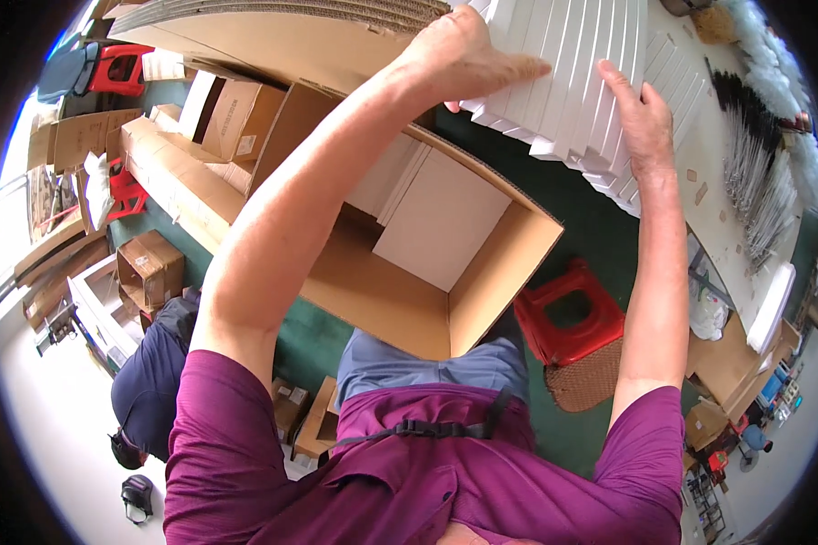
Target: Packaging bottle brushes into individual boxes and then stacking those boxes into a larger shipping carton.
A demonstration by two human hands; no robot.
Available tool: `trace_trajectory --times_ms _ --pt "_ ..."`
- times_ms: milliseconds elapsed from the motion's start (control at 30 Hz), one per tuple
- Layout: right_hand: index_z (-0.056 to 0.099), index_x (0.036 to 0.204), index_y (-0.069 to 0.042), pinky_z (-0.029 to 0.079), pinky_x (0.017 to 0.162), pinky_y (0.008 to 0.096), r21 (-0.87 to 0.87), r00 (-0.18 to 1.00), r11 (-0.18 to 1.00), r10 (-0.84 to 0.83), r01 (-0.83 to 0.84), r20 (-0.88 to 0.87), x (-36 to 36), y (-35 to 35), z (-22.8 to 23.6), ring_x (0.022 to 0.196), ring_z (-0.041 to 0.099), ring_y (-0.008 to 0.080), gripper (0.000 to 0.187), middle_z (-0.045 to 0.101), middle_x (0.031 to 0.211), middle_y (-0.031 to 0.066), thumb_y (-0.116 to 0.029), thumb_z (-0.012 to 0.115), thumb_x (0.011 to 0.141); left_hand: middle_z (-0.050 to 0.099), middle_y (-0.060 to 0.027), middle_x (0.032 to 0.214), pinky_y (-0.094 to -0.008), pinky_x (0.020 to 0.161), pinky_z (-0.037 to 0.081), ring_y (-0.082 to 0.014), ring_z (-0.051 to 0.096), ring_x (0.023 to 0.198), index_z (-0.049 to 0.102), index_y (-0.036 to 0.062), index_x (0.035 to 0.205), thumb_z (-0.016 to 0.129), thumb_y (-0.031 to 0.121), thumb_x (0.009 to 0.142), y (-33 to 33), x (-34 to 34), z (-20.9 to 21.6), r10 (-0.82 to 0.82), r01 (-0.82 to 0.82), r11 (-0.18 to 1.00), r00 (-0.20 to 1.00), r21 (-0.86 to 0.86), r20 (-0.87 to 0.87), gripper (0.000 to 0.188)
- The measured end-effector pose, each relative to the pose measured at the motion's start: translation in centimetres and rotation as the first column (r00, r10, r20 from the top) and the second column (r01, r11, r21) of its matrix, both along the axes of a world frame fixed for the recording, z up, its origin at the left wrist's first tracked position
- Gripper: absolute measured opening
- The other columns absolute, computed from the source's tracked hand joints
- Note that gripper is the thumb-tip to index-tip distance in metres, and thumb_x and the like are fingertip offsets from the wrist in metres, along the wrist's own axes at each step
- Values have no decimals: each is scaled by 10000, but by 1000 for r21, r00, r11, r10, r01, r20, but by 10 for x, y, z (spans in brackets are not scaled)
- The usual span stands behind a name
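A stack of flat white boxes point(580, 82) is fanned out on the table at the top of the view. My left hand point(463, 56) presses on the stack's left end, fingers closed over the edges. My right hand point(643, 118) lies flat against the stack's right side, fingers stretched upward. Below the stack an open cardboard carton point(500, 272) stands on the green floor, with several flat white boxes point(441, 218) lying inside it.
A red plastic stool point(568, 313) with a woven stool point(586, 381) beside it stands right of the carton. More cardboard boxes point(200, 145) lie at the left. A person in dark clothes point(154, 372) crouches at lower left. Bundles of thin dark sticks point(754, 154) lie on the table.
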State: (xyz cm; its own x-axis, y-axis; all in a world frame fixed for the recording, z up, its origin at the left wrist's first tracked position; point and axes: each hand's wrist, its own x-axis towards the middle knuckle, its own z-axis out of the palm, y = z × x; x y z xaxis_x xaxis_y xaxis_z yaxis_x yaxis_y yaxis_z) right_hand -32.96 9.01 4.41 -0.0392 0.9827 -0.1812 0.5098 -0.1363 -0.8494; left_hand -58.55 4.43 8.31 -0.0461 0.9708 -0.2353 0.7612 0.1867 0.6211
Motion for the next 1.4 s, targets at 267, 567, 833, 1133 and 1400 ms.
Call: trace_trajectory --times_ms 267,567,833,1133,1400 --pt "683 992 73 535 795 328 -23 999 999 -33 32 -29 -11 2 11 848 680 201 691 718 949 159 -579 791 792 682 -224 1193 -405 852 581 -277 691 1060 493 -37 1404 695 407 908 18 -16 8 1 213 934 801 -286 598 695" --pt "671 980 86 524 806 316 25 1000 1000 -18 18 -13 -14 -5 17 873 663 203 610 704 948 167 -502 775 855 688 -173 1183 -372 903 558 -245 676 1034 521 34 1398 741 268 891 9 -3 0 67 43 991 659 -126 749 600" --pt "641 970 61 496 816 327 71 997 997 31 -26 -69 -30 -64 44 879 589 153 466 683 956 114 -392 741 938 725 -269 895 -379 772 597 -299 744 809 669 -155 1066 831 407 711 -49 -18 0 116 -90 993 730 -74 673 684" --pt "596 1113 84 480 905 352 92 997 994 -58 62 -48 -15 -119 37 994 593 184 432 664 1077 127 -313 692 972 645 -344 927 -451 813 563 -422 692 936 439 -136 1057 817 304 735 -84 -3 8 67 -79 997 794 -7 604 663" --pt "514 1319 96 470 967 381 305 992 952 69 -35 -102 -26 -178 39 1130 578 248 554 597 1258 184 -304 648 961 611 -242 1080 -472 857 530 -421 654 1020 450 -3 1264 836 182 744 -177 -17 48 112 -143 990 817 11 566 674"
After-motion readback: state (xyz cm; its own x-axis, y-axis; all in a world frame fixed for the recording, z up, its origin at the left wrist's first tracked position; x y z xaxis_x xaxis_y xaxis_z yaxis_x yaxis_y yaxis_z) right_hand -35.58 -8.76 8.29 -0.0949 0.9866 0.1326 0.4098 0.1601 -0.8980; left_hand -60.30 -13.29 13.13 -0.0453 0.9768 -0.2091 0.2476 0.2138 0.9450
